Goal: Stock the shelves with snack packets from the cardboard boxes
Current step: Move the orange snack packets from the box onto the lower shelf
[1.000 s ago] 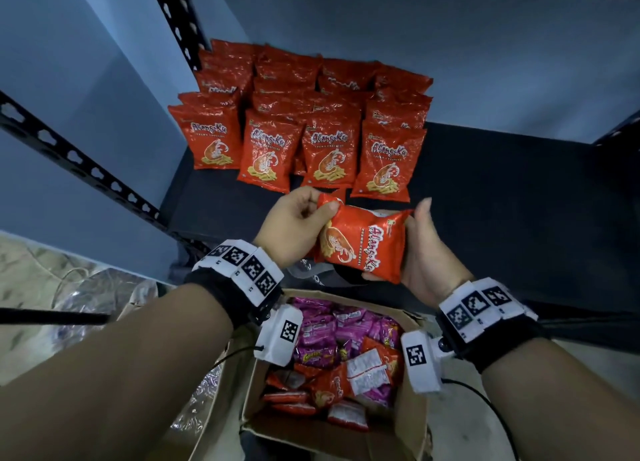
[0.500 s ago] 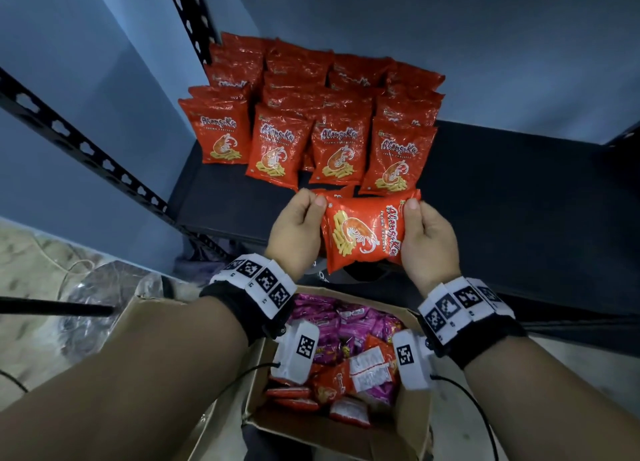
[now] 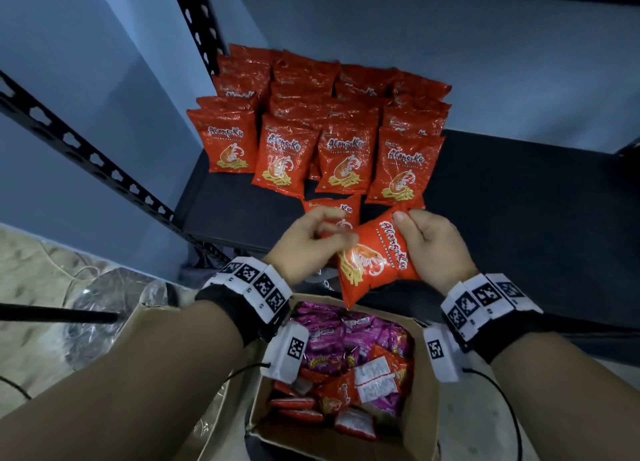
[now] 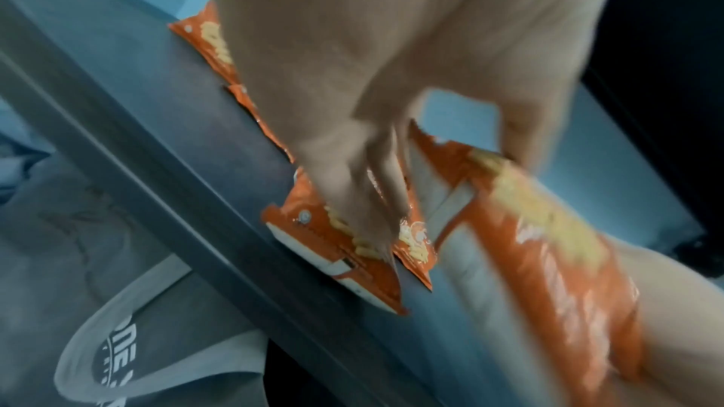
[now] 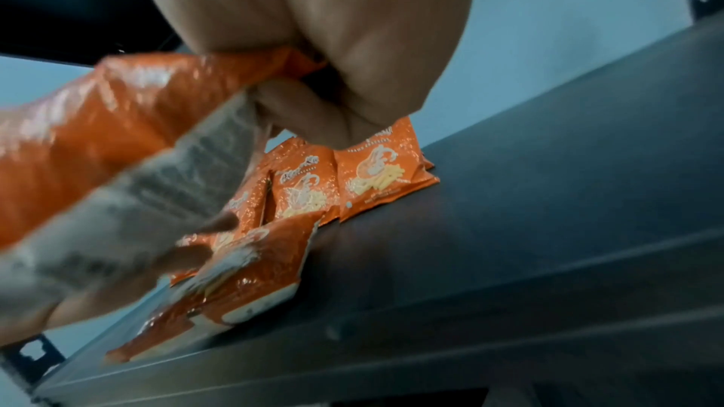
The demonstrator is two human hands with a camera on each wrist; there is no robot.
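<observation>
Red prawn-cracker packets (image 3: 346,156) stand in rows at the back left of the black shelf (image 3: 519,201). My left hand (image 3: 341,227) pinches one red packet (image 3: 334,211) that stands at the shelf's front edge, also seen in the left wrist view (image 4: 333,243). My right hand (image 3: 403,225) grips the top of a second red packet (image 3: 374,263), which hangs tilted just above the shelf edge (image 5: 117,110). The cardboard box (image 3: 426,391) sits below my wrists, holding several purple packets (image 3: 346,332) and red ones.
A black slotted upright (image 3: 194,21) and a slanted rail (image 3: 104,163) bound the shelf on the left. The shelf's right half is bare. Clear plastic wrap (image 3: 97,308) and a black rod (image 3: 52,313) lie on the floor at the left.
Both hands held the packets together sideways before. They have moved forward to the shelf and split: the left sets one packet down, the right tilts the other upright.
</observation>
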